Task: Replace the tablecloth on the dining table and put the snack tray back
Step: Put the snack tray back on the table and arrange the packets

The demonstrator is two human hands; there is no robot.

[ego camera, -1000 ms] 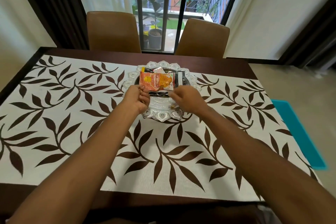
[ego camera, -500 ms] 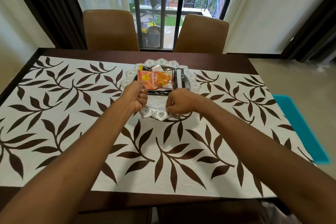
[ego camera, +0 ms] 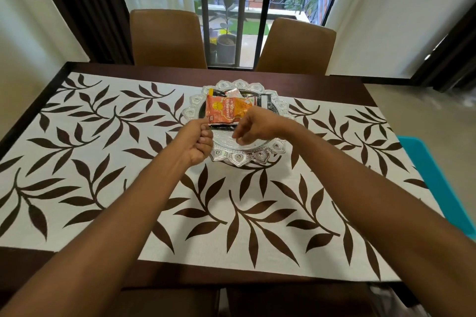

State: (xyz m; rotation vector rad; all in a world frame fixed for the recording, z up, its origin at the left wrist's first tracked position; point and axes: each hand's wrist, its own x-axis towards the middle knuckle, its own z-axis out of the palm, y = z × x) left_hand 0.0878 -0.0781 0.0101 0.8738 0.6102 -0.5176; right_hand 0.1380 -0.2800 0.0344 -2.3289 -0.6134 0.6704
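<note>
A white tablecloth [ego camera: 103, 162] with brown leaf prints lies flat on the dark wooden dining table [ego camera: 334, 85]. On its far middle stands the silver snack tray [ego camera: 247, 157] with a scalloped rim. It holds an orange snack packet [ego camera: 229, 109] and a few smaller packets. My left hand [ego camera: 197, 141] is curled at the tray's left front rim, thumb by the orange packet's corner. My right hand [ego camera: 255, 126] hovers just above the tray's front, fingers loose and pointing down, holding nothing.
Two tan chairs [ego camera: 167, 36] [ego camera: 296, 46] stand at the table's far side before a barred window. A teal object [ego camera: 443, 183] lies on the floor to the right. Dark chair backs [ego camera: 296, 301] sit at the near edge.
My right hand has come off the tray's front rim, lifted and spread its fingers. My left hand has stayed curled at the left rim. The tray has not visibly moved.
</note>
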